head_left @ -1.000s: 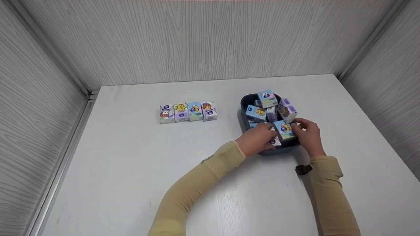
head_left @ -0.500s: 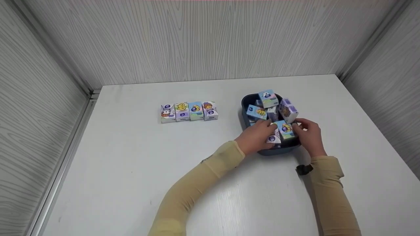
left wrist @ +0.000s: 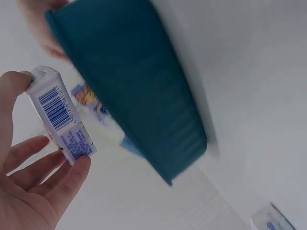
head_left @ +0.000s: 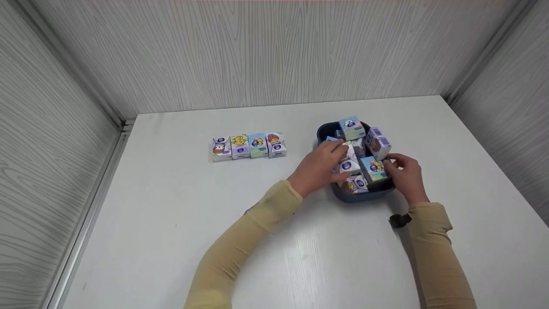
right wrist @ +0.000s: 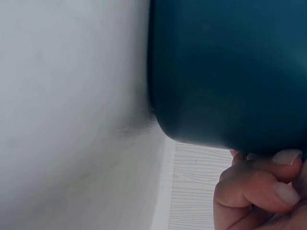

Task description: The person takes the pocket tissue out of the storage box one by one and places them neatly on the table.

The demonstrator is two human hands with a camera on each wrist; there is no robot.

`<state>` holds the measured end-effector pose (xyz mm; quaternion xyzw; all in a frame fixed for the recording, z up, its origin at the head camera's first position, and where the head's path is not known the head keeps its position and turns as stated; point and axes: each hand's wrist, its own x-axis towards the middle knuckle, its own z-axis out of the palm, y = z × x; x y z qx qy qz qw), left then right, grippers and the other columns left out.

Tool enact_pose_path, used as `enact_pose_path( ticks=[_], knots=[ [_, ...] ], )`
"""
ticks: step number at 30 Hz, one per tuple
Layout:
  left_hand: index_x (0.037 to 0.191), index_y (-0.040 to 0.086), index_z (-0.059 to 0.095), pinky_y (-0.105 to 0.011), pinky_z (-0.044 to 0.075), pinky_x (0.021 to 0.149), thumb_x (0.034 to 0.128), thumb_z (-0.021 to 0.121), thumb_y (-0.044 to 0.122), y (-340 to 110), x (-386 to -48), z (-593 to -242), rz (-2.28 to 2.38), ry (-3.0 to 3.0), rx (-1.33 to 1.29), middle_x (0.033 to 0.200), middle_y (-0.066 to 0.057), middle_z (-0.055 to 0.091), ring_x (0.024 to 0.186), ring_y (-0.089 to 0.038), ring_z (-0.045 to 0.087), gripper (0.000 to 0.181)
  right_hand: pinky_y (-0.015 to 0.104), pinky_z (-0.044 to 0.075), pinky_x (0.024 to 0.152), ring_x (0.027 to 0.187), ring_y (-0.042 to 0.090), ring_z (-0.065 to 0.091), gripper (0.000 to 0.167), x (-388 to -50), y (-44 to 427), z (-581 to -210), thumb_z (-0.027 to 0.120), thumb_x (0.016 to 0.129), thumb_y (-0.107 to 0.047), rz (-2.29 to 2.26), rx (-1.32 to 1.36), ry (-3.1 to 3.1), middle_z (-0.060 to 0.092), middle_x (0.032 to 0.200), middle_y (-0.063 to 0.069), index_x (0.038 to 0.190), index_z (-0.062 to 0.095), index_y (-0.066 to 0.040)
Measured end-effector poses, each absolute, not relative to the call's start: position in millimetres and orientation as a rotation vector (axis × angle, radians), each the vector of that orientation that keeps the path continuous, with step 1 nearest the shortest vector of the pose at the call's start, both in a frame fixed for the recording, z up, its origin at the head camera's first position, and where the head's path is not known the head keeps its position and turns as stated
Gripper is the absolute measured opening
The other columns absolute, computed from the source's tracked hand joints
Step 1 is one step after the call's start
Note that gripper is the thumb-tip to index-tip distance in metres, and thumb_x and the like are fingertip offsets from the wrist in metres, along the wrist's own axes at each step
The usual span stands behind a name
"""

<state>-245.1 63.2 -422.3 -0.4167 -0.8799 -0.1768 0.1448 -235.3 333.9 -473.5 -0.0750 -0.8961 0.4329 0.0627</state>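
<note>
Progress, as far as can be judged: four small boxes (head_left: 258, 145) in a row on the tabletop (head_left: 257, 193), with more boxes (head_left: 374, 168) left jumbled in the blue bin (head_left: 361, 198). White box (head_left: 348, 166) over the bin's left part, pinched in the left hand (head_left: 315, 168), with the right hand (head_left: 408, 177) clasped at the opposite rim. Long axis running roughly front to back, far end slightly left, barcode side toward the left wrist.
</note>
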Motion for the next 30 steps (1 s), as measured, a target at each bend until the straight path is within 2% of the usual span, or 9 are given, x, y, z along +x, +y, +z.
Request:
enact_pose_path(
  ticks=[4, 10, 14, 18, 25, 30],
  knots=[
    [0.128, 0.004, 0.053, -0.027, 0.038, 0.103, 0.0872, 0.068, 0.040, 41.6, -251.6, -420.9, -0.573, -2.494, -1.122, 0.136, -0.016, 0.048, 0.125, -0.025, 0.045, 0.057, 0.024, 0.041, 0.053, 0.074, 0.018, 0.044, 0.038, -235.6, 335.5, -472.9, 0.052, 0.097, -0.025, 1.294, -0.218, -2.703, 0.048, 0.093, 0.010, 0.128, 0.057, -0.003],
    [0.129, 0.005, 0.053, -0.029, 0.038, 0.103, 0.0853, 0.071, 0.037, 14.1, -258.0, -436.2, -0.562, -2.606, -1.021, 0.136, -0.015, 0.048, 0.125, -0.024, 0.046, 0.057, 0.024, 0.042, 0.055, 0.076, 0.019, 0.045, 0.039, -235.5, 335.9, -473.6, 0.051, 0.097, -0.027, 1.294, -0.224, -2.707, 0.048, 0.094, 0.010, 0.128, 0.057, -0.003],
    [0.128, 0.006, 0.052, -0.031, 0.038, 0.103, 0.0851, 0.072, 0.035, 4.3, -258.8, -451.0, -0.463, -2.744, -1.006, 0.134, -0.013, 0.049, 0.122, -0.024, 0.046, 0.056, 0.024, 0.043, 0.051, 0.066, 0.016, 0.046, 0.038, -236.2, 335.3, -476.1, 0.053, 0.097, -0.026, 1.300, -0.207, -2.689, 0.050, 0.090, 0.010, 0.127, 0.058, -0.003],
    [0.128, 0.006, 0.053, -0.033, 0.043, 0.098, 0.0842, 0.074, 0.032, 3.1, -259.1, -465.4, -0.363, -2.852, -1.062, 0.128, -0.012, 0.052, 0.116, -0.024, 0.050, 0.056, 0.025, 0.044, 0.048, 0.056, 0.012, 0.045, 0.036, -236.5, 335.9, -478.7, 0.054, 0.097, -0.024, 1.292, -0.183, -2.678, 0.051, 0.087, 0.010, 0.125, 0.059, -0.002],
    [0.115, 0.006, 0.065, -0.036, 0.048, 0.086, 0.0862, 0.071, 0.028, 10.4, -264.1, -471.9, -0.194, -2.865, -1.106, 0.108, -0.009, 0.064, 0.096, -0.023, 0.059, 0.037, 0.025, 0.043, 0.049, 0.060, 0.014, 0.046, 0.037, -236.4, 336.0, -477.6, 0.054, 0.097, -0.024, 1.310, -0.194, -2.680, 0.050, 0.088, 0.010, 0.126, 0.059, -0.003],
    [0.107, 0.006, 0.070, -0.034, 0.050, 0.082, 0.0900, 0.067, 0.018, 17.1, -267.0, -471.2, -0.143, -2.823, -1.113, 0.101, -0.007, 0.067, 0.091, -0.021, 0.062, 0.021, 0.025, 0.043, 0.053, 0.070, 0.017, 0.046, 0.038, -235.8, 334.7, -475.7, 0.053, 0.097, -0.027, 1.330, -0.235, -2.702, 0.049, 0.092, 0.010, 0.127, 0.058, -0.004]
  ],
)
